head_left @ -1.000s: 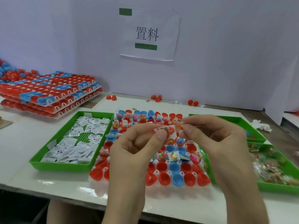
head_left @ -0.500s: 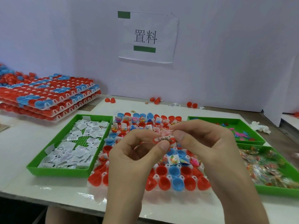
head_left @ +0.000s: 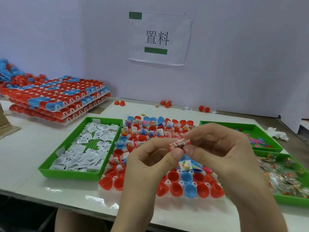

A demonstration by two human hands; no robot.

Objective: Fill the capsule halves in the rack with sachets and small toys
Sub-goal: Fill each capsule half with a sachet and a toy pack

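One head-worn view looks forward and down, close over the rack (head_left: 168, 182) toward the back wall (head_left: 234, 64)

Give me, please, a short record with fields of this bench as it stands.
Held: sachet, between left hand and right hand, above the rack
Grip: thumb and fingertips of each hand pinch it
Fill: back rows hold items; nearest halves empty
Supplies: left tray holds white sachets; far tray on the right holds coloured toys; near tray holds clear packets
Far left: stacked racks
Wall: sign
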